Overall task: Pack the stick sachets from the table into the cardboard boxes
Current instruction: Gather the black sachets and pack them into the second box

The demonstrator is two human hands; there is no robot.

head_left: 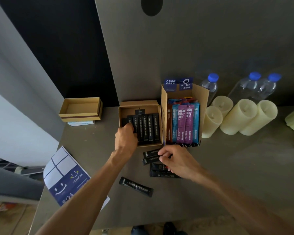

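The left hand (126, 139) is stretched forward into the low box (139, 103), knuckles up, fingers curled down onto the leftmost of the packed black sachets (147, 128); whether one is gripped cannot be told (the fingertips are hidden). The right hand (175, 161) is bent at the wrist, and the end of a loose black sachet (149, 153) is pinched between thumb and forefinger. Just beyond this pinch stand the near rims of the low box and the tall box (204, 106). More sachets (158, 173) are piled under the palm, and a lone sachet (136, 186) lies nearer the body on bare table (227, 167).
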